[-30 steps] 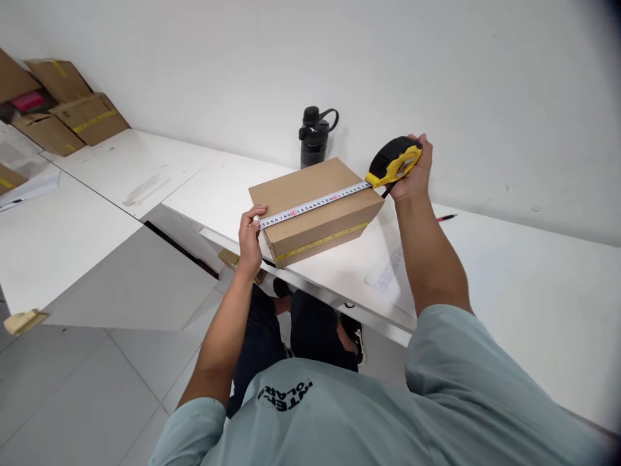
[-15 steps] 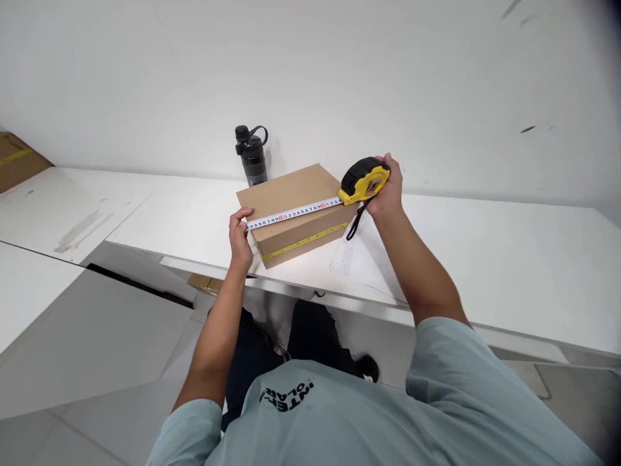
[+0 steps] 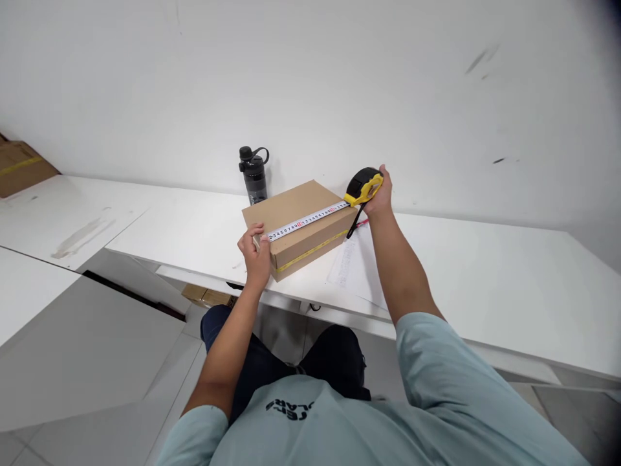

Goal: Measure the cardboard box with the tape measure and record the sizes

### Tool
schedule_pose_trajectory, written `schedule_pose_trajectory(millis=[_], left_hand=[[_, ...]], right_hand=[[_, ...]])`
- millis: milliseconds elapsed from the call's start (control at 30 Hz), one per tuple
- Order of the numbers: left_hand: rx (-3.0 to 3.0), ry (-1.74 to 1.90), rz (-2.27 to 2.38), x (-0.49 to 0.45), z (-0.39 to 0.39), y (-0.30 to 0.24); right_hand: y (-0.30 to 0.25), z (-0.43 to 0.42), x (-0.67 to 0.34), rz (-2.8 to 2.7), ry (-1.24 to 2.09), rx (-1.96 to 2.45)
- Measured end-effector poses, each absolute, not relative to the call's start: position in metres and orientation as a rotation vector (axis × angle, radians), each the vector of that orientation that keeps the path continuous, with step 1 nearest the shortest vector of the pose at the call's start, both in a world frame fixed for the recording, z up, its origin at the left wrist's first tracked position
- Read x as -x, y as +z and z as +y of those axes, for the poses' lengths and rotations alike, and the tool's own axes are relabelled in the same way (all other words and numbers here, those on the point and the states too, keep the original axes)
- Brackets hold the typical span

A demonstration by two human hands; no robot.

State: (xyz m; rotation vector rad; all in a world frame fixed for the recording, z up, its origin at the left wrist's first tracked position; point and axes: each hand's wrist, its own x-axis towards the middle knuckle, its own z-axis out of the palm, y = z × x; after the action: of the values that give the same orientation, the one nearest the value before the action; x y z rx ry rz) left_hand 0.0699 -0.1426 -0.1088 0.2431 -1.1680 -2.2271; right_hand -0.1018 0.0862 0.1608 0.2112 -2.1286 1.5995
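A brown cardboard box (image 3: 294,207) with yellow tape along its side rests on the white table. Across its top runs the white blade of a tape measure (image 3: 363,188), whose yellow and black case is at the box's right end. My right hand (image 3: 381,195) is closed around that case, and a black wrist strap dangles below it. At the box's left end, my left hand (image 3: 257,259) pinches the blade's end, with fingers at the box's near left corner. The very tip of the blade is hidden by the fingers.
A dark water bottle (image 3: 254,176) stands behind the box near the wall. A written sheet of paper (image 3: 359,268) and a red pen (image 3: 361,222) lie to the right. Another cardboard box (image 3: 24,169) sits far left, and one (image 3: 206,296) is under the table (image 3: 475,278).
My left hand has moved right along the box, its thumb now on the near left corner. The case sits slightly lower and closer to the box top. The camera view has shifted.
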Motion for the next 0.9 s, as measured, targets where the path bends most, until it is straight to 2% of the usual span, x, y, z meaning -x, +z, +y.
schedule_pose_trajectory(millis=[200,433,700,900], left_hand=[[-0.248,-2.329,-0.906,-0.061,-0.132,-0.108],[-0.196,-2.353,-0.919,-0.053,-0.135,-0.117],[-0.008,-2.481,-0.784,-0.016,-0.155,-0.135],[0.133,-2.606,-0.784,0.022,-0.173,-0.144]], right_hand=[[0.166,0.063,0.08,-1.95,1.884,0.187],[0.164,0.049,0.065,-1.865,1.962,0.234],[0.161,0.044,0.031,-1.773,1.89,0.166],[0.147,0.038,-0.007,-1.677,1.693,0.012]])
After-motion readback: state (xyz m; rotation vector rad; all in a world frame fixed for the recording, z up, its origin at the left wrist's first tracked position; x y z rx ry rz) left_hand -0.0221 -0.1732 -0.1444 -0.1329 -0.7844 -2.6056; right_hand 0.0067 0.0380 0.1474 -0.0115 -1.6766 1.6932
